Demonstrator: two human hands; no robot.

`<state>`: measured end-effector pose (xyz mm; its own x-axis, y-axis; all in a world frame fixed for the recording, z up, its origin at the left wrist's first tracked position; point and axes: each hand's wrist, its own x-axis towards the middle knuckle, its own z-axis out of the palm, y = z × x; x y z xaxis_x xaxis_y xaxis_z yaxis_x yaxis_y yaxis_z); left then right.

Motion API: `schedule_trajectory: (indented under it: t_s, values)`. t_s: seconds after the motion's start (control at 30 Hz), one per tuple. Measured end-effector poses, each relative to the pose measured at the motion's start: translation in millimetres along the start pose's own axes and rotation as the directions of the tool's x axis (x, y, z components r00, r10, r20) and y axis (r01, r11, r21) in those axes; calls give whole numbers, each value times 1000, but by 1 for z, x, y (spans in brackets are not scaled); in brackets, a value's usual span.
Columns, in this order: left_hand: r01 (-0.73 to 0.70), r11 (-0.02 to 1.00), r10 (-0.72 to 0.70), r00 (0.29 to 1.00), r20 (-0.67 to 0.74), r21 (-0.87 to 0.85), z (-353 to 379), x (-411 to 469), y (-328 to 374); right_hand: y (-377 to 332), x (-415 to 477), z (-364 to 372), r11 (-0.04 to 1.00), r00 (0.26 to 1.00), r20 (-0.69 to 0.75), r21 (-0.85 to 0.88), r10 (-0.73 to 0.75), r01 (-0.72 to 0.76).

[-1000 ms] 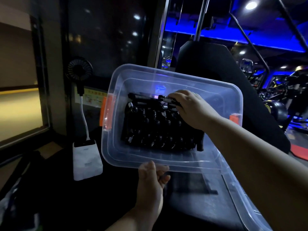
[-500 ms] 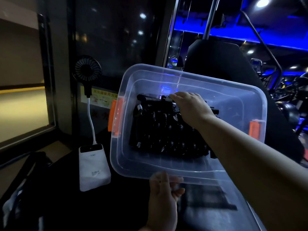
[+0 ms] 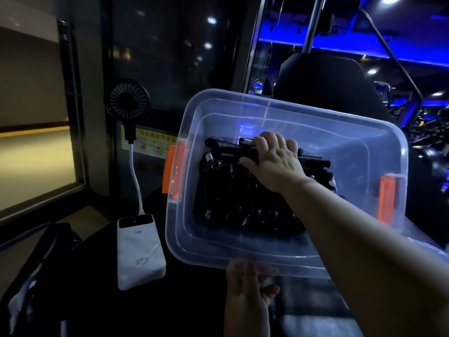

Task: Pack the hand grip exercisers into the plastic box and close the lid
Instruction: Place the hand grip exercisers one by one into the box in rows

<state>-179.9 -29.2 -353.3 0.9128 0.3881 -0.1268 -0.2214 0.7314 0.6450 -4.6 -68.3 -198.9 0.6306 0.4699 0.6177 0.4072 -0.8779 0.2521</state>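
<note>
The right hand [image 3: 277, 164] has changed its hold. A second ago its fingers lay flat over the spring end of the top exerciser [image 3: 226, 148]. Now the fingers [image 3: 272, 142] are curled over this handle, the thumb has come under it, and the metal spring shows just left of the fingertips. The box [image 3: 243, 254] has moved a little to the right and nearer to the camera. The left hand [image 3: 247, 300] went with it; its thumb was over the near rim, and now its fingertips show blurred through the plastic.
</note>
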Motion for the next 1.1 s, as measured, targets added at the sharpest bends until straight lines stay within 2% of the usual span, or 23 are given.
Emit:
schedule_trajectory:
  t_s: [0.2,0.3,0.47,0.63,0.97,1.1]
  values:
    - [-20,999,18,998,-55,-36,4,-1,3,2,-3,4,997,1000,-12,71,-2,2]
    - [30,997,-35,997,-64,-66,3,-2,6,4,-11,1,992,999,-47,122,-24,29]
    - [50,998,-47,995,-90,30,1,-4,6,4,-35,-1,999,990,-141,53,19,-11]
    - [45,999,-42,994,-106,28,0,-6,6,8,-43,7,999,999,6,-42,34,-33]
    - [8,999,-6,999,-40,47,1,-4,6,17,-36,12,999,998,61,21,29,-30]
    - [59,997,-59,998,-1,44,-2,-6,9,17,-37,1,999,994,113,45,11,-17]
